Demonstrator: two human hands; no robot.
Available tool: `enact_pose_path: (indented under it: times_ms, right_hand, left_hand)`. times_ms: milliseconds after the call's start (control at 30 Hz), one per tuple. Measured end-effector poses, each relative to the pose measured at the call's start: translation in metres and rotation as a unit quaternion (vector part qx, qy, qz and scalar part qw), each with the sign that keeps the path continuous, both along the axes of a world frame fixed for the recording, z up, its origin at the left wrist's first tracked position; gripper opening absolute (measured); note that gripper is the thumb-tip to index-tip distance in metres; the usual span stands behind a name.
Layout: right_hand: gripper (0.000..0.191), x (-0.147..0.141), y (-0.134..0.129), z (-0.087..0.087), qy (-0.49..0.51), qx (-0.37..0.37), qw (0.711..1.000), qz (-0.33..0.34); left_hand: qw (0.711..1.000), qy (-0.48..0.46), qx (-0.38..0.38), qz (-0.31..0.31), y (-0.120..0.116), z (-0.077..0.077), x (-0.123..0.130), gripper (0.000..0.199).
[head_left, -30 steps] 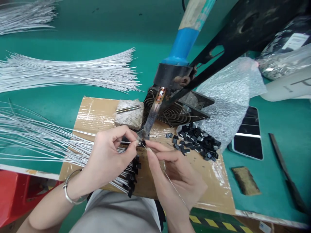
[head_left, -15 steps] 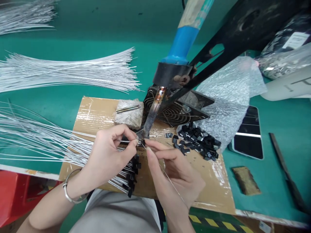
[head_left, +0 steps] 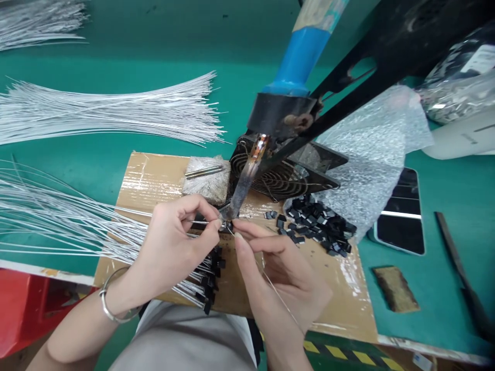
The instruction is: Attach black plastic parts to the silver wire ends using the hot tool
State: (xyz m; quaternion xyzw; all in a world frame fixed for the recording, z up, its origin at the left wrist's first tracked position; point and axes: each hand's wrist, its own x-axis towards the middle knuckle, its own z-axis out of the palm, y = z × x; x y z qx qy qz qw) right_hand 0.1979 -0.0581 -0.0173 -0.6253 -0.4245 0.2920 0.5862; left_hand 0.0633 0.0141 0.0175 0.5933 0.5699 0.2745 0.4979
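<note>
My left hand [head_left: 181, 242] pinches a thin grey-white wire [head_left: 143, 212] close to its end, just left of the soldering iron [head_left: 247, 178]. Thumb and finger of my right hand [head_left: 278, 273] are closed on thin solder wire [head_left: 284, 303], which trails back across the palm. The solder's front end meets the work right under the iron's tip. A small dark part sits there, mostly hidden by fingertips. Below my left hand lie finished-looking wires with black connectors [head_left: 209, 283] on their ends.
A fan [head_left: 270, 178] stands behind the iron, beside a block [head_left: 207, 180] bearing metal rods. Loose black connectors [head_left: 320, 221] are heaped on the cardboard [head_left: 340, 304]. Rightward are bubble wrap [head_left: 371, 139], a phone [head_left: 400, 221], a sponge [head_left: 396, 288] and a dark tool [head_left: 456, 257]. A wire bundle [head_left: 116, 111] lies back left.
The view has shifted slightly, so the iron and the things on the right appear a little further right. Both hands keep their grips at the iron's tip.
</note>
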Motion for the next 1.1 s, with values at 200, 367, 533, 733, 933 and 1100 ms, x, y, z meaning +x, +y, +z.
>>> enact_pose_path:
  times_ms: [200,367,533,733,933,1100]
  right_hand:
    - [0.016,-0.0005,-0.0007,-0.0023,0.013,0.000,1.000,-0.005]
    - [0.017,-0.0012,-0.0013,-0.0024,0.023,0.002,1.000,-0.007]
    - [0.017,-0.0014,-0.0007,-0.0012,0.014,0.007,1.000,-0.008]
    - [0.016,-0.0001,-0.0020,-0.0027,0.005,0.008,1.000,-0.001]
    - [0.016,0.0007,-0.0022,-0.0043,0.001,0.016,1.000,0.001]
    - [0.016,0.0031,-0.0031,-0.0096,-0.008,0.012,1.000,0.026]
  left_hand:
    - [1.000,0.000,-0.009,0.001,-0.0007,0.0013,0.0001,0.010]
    - [1.000,0.001,-0.006,0.002,0.0013,0.0009,0.0013,0.010]
    - [1.000,0.001,-0.007,0.002,0.0005,0.0004,0.0009,0.010]
    - [1.000,-0.009,0.003,-0.002,-0.0013,0.0007,-0.0009,0.009]
    - [1.000,-0.006,0.011,-0.004,0.0004,0.0003,0.0000,0.008]
    - [1.000,0.002,-0.003,0.002,0.0015,0.0016,0.0009,0.008]
